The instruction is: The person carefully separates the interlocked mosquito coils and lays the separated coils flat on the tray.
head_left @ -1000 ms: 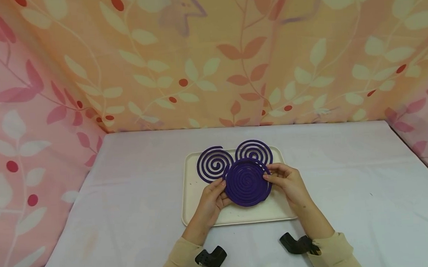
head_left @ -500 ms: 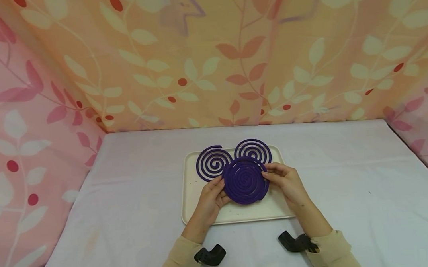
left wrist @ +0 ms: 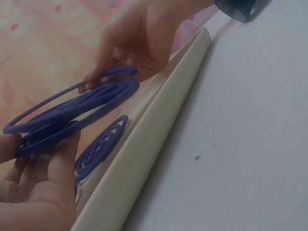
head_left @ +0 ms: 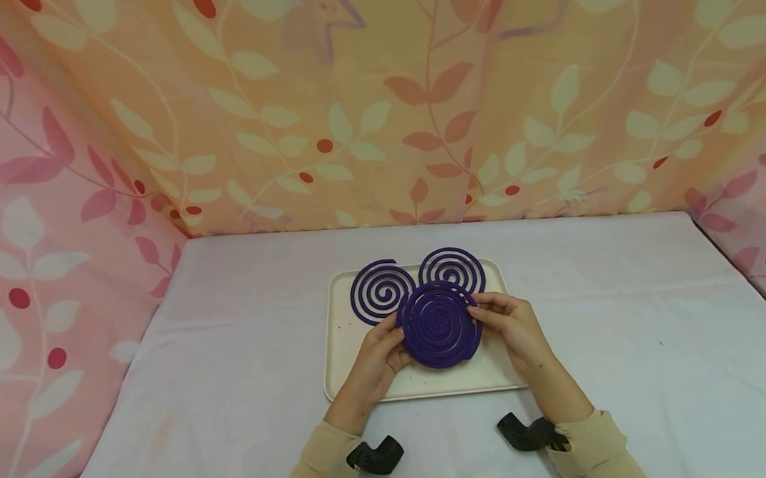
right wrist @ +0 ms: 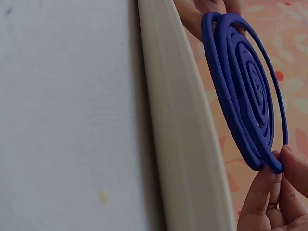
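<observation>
Both hands hold a stacked pair of purple mosquito coils (head_left: 438, 326) above the tray. The left hand (head_left: 378, 357) pinches the pair at its left edge, thumb on top and fingers below. At the right edge, the right hand (head_left: 511, 326) pinches it between thumb and fingers. Two layers show in the left wrist view, where an outer strand (left wrist: 48, 102) of the upper coil stands a little apart from the lower one. In the right wrist view the two layers (right wrist: 240, 91) lie close together, seen nearly edge-on.
A cream tray (head_left: 346, 358) lies under the hands on the white cloth (head_left: 234, 359). Two single purple coils rest at its back edge, a left one (head_left: 386, 293) and a right one (head_left: 450, 275), partly covered by the held pair. Patterned curtains (head_left: 355, 183) stand behind and at the sides.
Both hands keep their grip on the coil pair. The pair has tilted slightly, and the gaps between its strands look a little different. The loose coils and tray stay put.
</observation>
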The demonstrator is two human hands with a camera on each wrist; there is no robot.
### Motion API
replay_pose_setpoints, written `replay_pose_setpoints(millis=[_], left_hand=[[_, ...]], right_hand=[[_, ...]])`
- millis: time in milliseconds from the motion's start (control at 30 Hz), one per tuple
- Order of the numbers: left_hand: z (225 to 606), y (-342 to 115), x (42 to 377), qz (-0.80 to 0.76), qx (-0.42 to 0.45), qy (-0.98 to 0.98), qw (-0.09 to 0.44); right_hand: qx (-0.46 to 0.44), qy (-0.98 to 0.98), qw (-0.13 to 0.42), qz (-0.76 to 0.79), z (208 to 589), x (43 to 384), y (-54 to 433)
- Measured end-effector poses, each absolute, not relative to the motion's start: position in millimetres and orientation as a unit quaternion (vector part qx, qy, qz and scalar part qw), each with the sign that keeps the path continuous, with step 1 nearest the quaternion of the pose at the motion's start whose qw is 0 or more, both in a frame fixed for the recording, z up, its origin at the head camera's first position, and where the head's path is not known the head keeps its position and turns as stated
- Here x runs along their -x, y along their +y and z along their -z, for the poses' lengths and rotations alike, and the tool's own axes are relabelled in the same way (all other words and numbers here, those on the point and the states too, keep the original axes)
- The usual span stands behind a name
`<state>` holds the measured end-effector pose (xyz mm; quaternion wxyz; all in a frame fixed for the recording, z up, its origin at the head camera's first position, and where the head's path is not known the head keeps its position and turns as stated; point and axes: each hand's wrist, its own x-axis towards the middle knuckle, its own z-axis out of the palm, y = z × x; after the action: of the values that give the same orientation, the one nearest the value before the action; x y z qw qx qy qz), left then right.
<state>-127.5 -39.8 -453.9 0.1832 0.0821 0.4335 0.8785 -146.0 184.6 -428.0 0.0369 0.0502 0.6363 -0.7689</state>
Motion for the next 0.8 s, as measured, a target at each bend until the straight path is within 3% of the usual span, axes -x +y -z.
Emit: replay_pose_setpoints(millis=[267,800], left_hand=[[453.6,-39.6,127.1,-0.87,-0.112,0.431,0.212],[456.8,-38.5,129.4,-0.862,-0.105,0.456,0.196]], right_hand=[[-0.071,0.6,0.057,0.795,426.8,145.9,186.1],[-0.032,0.67,0.063,0.739,427.5,146.8,184.6]])
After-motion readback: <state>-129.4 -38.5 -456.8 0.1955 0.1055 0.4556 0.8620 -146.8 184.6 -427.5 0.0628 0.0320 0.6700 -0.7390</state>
